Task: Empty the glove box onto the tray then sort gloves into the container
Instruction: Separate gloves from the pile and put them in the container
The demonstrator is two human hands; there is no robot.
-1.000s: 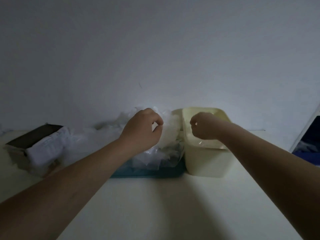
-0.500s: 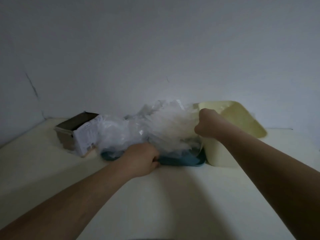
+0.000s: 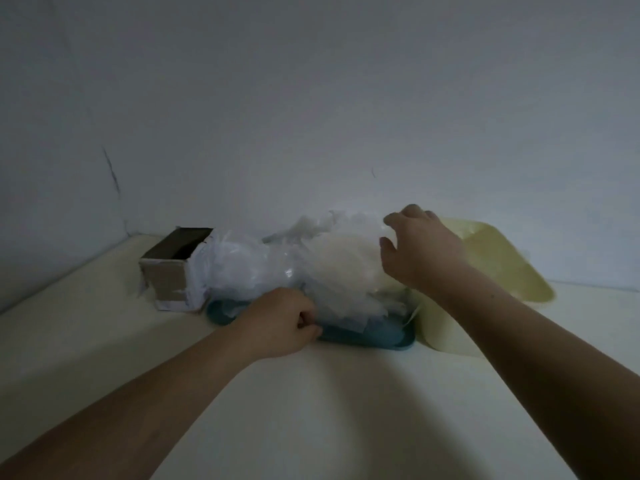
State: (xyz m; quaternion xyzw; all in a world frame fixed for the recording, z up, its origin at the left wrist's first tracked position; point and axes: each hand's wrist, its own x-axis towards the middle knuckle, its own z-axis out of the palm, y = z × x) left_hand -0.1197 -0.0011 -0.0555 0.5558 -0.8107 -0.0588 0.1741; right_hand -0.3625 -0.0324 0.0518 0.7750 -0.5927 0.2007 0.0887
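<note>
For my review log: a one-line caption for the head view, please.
Left hand grips the blue tray heaped with clear gloves; open right hand reaches over them, beside the cream container.

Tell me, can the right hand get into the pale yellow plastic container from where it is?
Probably yes. The right hand is open over the heap of clear plastic gloves, directly beside the pale yellow container, whose top is open; nothing visible stands between them.

Both arms outstretched. Left hand point(image 3: 284, 322) low, fingers curled tight; right hand point(image 3: 420, 251) higher, fingers spread.
</note>
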